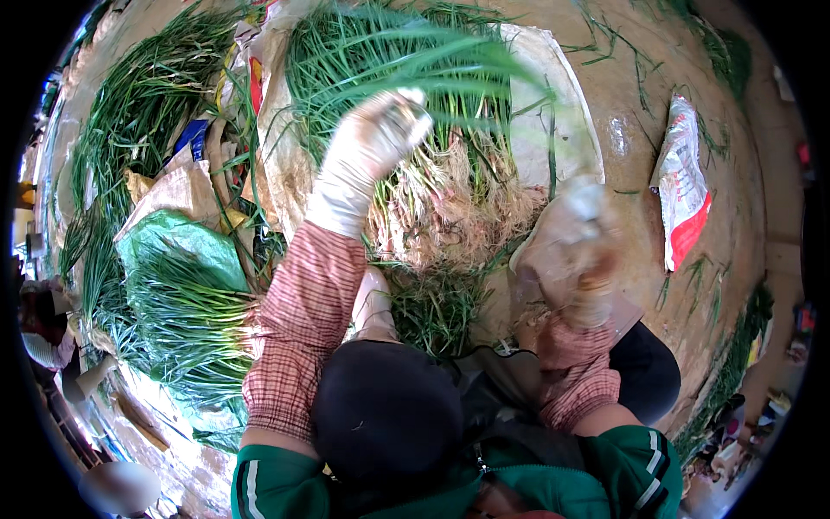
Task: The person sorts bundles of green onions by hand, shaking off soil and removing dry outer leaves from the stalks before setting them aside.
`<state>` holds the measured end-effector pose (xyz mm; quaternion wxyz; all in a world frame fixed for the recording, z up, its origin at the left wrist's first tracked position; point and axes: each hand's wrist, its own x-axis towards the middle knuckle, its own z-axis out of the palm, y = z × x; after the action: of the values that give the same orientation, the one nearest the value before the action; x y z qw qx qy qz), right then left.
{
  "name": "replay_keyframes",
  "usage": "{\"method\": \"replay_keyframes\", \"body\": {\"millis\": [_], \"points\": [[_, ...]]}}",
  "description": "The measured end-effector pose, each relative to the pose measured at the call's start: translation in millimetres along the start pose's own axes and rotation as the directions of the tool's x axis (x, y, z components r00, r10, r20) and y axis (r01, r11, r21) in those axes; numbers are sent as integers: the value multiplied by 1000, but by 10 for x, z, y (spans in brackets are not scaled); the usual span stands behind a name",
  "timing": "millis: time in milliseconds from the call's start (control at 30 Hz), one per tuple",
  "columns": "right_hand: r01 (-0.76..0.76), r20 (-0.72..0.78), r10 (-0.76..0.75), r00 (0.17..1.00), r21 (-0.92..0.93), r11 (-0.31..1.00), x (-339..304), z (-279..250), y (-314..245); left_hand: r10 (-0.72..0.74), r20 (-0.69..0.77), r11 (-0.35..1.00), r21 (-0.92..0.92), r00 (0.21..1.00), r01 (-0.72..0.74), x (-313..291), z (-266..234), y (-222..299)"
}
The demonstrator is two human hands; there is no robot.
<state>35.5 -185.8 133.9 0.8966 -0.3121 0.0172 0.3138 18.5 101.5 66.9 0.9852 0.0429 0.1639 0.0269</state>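
My left hand [380, 134], in a whitish glove, is closed at the near side of long green onion leaves [467, 60] that smear with motion toward the right. Just beyond and below it lies a large pile of green onions [471, 160], pale roots toward me and green tops away. My right hand [588, 233], gloved too, is badly blurred over the ground right of the pile. Its fingers do not show clearly, nor whether it holds anything. Checked red sleeve covers reach up both forearms.
A bundle of green onions [190, 316] lies at left by green plastic [177, 242]. More greens [160, 82] heap at far left. A pale sack [566, 104] lies under the pile's right side. A white and red bag [683, 186] rests at right. Loose leaves [432, 311] lie between my legs.
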Motion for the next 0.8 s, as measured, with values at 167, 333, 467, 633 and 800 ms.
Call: {"method": "replay_keyframes", "body": {"millis": [167,333,467,633,800], "points": [[269,169,-284,944,107,957,518,-259,-920,380,220,910,82,898,-405,-525,271,779],[-84,-242,-231,942,-839,537,1635,-439,-291,441,170,842,262,881,-472,-955,-191,1156],[-485,-479,-170,861,-874,8,2325,-733,528,305,193,832,422,933,-359,-712,-628,687],[-396,-393,-103,914,-918,-3,2553,-1473,620,168,-235,970,213,957,-118,-606,-883,183],[-61,-234,-92,968,-575,816,2067,-1284,304,259,-367,735,675,893,65,-180,-795,-46]]}}
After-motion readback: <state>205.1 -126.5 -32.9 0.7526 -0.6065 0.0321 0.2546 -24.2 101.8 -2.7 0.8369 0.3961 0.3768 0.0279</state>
